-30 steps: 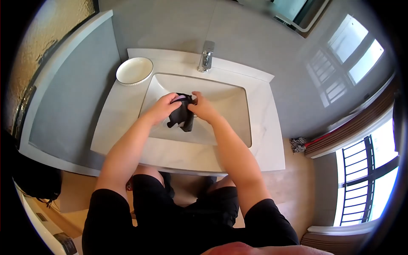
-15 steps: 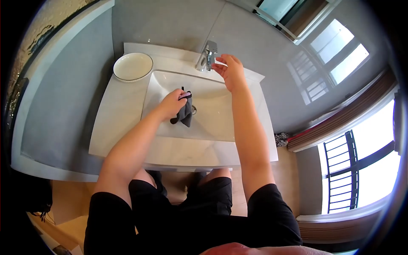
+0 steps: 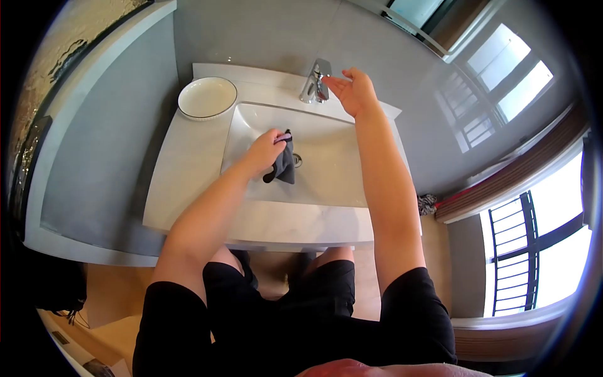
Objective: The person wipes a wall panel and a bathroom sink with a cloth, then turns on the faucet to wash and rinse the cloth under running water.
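My left hand [image 3: 266,151] is closed on a dark grey cloth [image 3: 285,166], which hangs down over the sink basin [image 3: 330,154] beside the drain. A light purple bit with black edging shows at the top of the cloth, by my fingers. At the right of the chrome faucet [image 3: 318,81] is my right hand [image 3: 355,94], raised with its fingers stretched out toward the faucet's upper part. It holds nothing. Whether the fingertips touch the metal I cannot tell. No running water shows below the spout.
A white dish with a dark rim [image 3: 207,98] sits on the counter [image 3: 173,182] at the back left. Grey wall tiles rise behind the faucet and a grey partition [image 3: 110,138] stands at the left. A window [image 3: 534,245] is at the right.
My right hand has lifted slightly, its fingers now straighter and more open beside the faucet. My left hand still holds the cloth over the basin. The whole view has shifted a little.
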Tool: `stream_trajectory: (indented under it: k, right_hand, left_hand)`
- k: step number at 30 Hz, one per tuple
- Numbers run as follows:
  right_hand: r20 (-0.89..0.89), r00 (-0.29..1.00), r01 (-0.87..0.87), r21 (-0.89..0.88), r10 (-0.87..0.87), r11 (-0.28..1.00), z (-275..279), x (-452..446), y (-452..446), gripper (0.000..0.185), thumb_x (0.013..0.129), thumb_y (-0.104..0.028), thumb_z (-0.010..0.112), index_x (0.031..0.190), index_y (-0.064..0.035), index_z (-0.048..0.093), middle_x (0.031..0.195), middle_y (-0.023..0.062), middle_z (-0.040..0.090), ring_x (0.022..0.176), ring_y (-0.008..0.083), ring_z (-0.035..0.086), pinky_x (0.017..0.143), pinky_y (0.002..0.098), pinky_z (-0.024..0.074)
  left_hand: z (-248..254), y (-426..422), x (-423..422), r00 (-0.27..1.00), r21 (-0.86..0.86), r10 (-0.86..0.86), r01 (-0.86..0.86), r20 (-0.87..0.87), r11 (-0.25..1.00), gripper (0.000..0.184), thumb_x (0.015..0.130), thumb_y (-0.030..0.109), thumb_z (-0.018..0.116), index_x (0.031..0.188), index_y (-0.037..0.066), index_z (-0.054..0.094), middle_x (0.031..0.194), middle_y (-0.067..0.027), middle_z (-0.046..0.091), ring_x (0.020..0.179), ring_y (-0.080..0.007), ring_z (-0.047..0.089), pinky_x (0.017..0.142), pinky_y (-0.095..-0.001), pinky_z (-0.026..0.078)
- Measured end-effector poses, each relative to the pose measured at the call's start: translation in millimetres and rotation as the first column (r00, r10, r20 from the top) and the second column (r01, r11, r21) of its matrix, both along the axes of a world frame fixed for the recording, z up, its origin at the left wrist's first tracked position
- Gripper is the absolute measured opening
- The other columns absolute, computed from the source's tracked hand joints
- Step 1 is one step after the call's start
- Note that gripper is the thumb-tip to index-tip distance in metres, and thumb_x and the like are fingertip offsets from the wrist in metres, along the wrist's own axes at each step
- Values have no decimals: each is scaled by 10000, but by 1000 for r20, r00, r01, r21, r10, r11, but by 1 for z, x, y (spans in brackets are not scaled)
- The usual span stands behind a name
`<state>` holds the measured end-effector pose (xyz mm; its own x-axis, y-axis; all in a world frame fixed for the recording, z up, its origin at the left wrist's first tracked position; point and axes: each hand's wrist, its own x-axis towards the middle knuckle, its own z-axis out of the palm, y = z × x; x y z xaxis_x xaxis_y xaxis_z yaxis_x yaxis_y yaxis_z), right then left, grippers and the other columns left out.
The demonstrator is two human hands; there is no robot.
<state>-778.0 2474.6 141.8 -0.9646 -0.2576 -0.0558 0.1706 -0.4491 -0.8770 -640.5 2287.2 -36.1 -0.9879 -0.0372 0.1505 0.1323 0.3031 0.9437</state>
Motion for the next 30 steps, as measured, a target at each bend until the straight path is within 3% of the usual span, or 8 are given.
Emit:
stream_trajectory:
  k: [14,17,19,21,23,25,29,30]
  right_hand:
    - [-77,997,-17,-57,12,998,-2,-3,8,360,928,-95,500,1164,134,354,1175,413,528,1169,515,565,1082,490,463]
    - [-215,956,234,149,-199,961,-16,12,9,365,930,-98,469,1239,89,411,1145,275,610,979,333,673,868,387,559]
    - [-479,827,454,256,-296,854,-52,18,12,245,893,-109,527,1086,17,610,835,102,669,719,169,612,647,314,495]
    - [-681,727,442,364,-89,820,-88,35,14,179,894,-140,549,964,-23,664,763,77,660,674,145,584,630,306,482]
    - [-641,743,275,553,191,786,-109,55,11,178,902,-174,565,922,-37,677,745,73,660,660,139,576,631,315,483]
    - [-427,817,68,739,387,671,-118,65,6,188,891,-194,596,936,-30,677,743,79,662,649,158,585,635,329,489]
    - [-440,781,128,808,443,575,-159,53,-3,282,881,-301,675,978,-37,670,795,104,676,708,226,611,679,365,493]
    - [-381,824,57,793,420,607,-164,51,-4,352,875,-357,696,990,-27,661,833,109,684,751,235,629,710,372,504]
  left_hand:
    - [9,1,-1,992,76,66,-74,112,994,330,946,205,586,1203,-2,581,1086,-116,644,1000,-194,584,886,-328,468]
    - [2,-1,-7,994,129,39,-53,107,990,315,943,195,590,1195,6,586,1077,-109,645,975,-190,591,879,-316,467]
    - [-8,0,-8,991,108,30,-44,130,993,314,938,195,605,1193,13,597,1096,-149,672,998,-233,630,880,-346,483]
    - [-4,0,-13,989,191,37,-64,143,980,295,950,181,598,1187,6,594,1089,-140,672,985,-224,627,880,-334,479]
    - [-9,0,-14,989,119,52,-68,138,991,271,958,165,592,1181,11,596,1069,-110,669,967,-200,620,868,-323,478]
    - [4,1,-9,983,269,23,-73,184,960,254,961,156,588,1180,27,598,1051,-82,663,956,-172,614,850,-301,477]
    - [17,1,-5,964,430,-89,-29,252,902,285,993,211,563,1259,108,563,1075,-33,632,974,-134,607,815,-310,511]
    - [16,-1,-6,952,483,-144,-5,271,876,375,1011,186,524,1375,100,500,1217,-50,596,1098,-164,589,931,-347,497]
